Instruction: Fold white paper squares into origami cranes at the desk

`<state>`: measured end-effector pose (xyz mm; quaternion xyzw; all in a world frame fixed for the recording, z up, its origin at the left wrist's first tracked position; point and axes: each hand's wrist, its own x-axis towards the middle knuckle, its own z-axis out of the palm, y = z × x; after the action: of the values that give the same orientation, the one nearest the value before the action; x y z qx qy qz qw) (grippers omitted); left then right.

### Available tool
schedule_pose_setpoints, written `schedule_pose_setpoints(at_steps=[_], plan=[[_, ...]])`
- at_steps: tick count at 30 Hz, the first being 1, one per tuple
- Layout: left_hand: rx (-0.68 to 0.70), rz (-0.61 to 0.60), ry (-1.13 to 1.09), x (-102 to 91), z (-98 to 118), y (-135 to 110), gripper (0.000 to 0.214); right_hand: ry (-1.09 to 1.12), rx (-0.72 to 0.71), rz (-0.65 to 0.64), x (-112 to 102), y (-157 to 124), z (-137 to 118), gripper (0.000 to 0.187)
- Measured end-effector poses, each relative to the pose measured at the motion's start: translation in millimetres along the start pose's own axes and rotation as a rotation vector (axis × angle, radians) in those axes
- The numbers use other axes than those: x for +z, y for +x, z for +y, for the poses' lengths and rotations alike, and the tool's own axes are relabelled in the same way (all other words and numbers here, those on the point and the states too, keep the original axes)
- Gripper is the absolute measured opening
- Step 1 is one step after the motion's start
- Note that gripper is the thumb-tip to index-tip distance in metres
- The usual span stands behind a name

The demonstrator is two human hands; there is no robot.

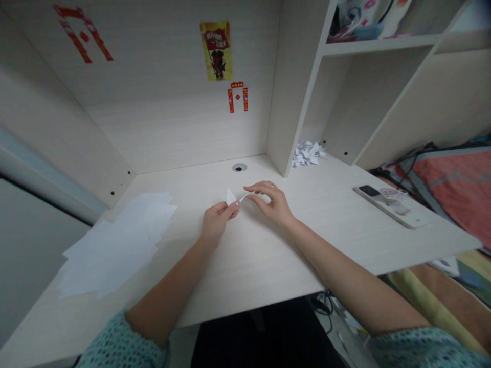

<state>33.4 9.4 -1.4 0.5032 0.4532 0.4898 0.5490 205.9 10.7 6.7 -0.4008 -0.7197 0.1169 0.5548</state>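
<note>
A small piece of folded white paper (230, 197) with pointed ends is held just above the desk, near its middle. My left hand (215, 224) pinches it between thumb and fingers from the left. From the other side, my right hand (275, 205) has its thumb and fingers closed around a thin pointed end of the same paper. The fingers partly hide the paper, so its whole shape cannot be made out.
Loose white paper sheets (118, 245) lie spread at the left of the desk (238, 276). Small folded white papers (308, 153) are heaped under the shelf (379, 46). A phone (391, 205) lies at the right. Near the back wall is a cable hole (240, 167).
</note>
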Motion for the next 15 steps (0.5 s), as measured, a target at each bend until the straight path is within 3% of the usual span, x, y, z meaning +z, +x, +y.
schedule_pose_setpoints(at_steps=[8,15], plan=[[0.004,-0.002,0.041,2.2,5.3,-3.1,0.027,-0.186,-0.122,-0.002,0.2,-4.5,0.5,0.019],[-0.046,-0.086,-0.064,1.7,1.0,-1.3,0.028,-0.216,-0.158,0.012,-1.2,-4.4,1.1,0.019]])
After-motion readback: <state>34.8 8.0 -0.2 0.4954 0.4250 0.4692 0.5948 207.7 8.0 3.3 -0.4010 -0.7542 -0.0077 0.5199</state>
